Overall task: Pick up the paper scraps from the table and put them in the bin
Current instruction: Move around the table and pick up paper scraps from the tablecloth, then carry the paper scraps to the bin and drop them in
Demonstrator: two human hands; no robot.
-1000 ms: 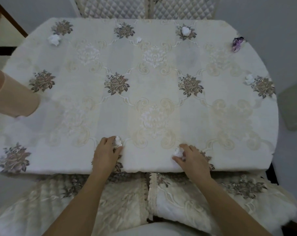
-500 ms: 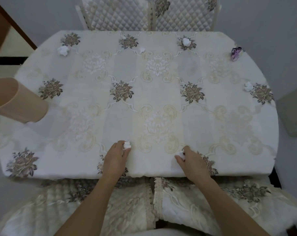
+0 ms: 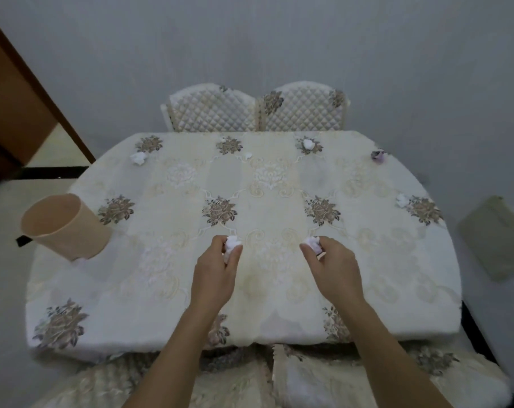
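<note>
My left hand (image 3: 216, 272) pinches a crumpled white paper scrap (image 3: 232, 244) above the middle of the table. My right hand (image 3: 333, 267) pinches another white paper ball (image 3: 313, 242) a little to the right. The beige bin (image 3: 64, 226) stands at the table's left edge, left of both hands, its mouth facing me. More scraps lie on the cloth: a white scrap at the far left (image 3: 139, 158), a small far-middle scrap (image 3: 247, 156), a white ball at the far right (image 3: 308, 144), a purple scrap (image 3: 378, 156) and a white right-edge scrap (image 3: 401, 199).
The table (image 3: 279, 290) wears a cream floral cloth. Two quilted chairs (image 3: 255, 113) stand behind it against the wall, and cushioned seats (image 3: 308, 378) lie just below its near edge. A brown door (image 3: 17, 107) is at the left.
Both hands have lifted off the near edge with their scraps and moved forward over the table. The camera view has tilted up, showing the chairs and wall.
</note>
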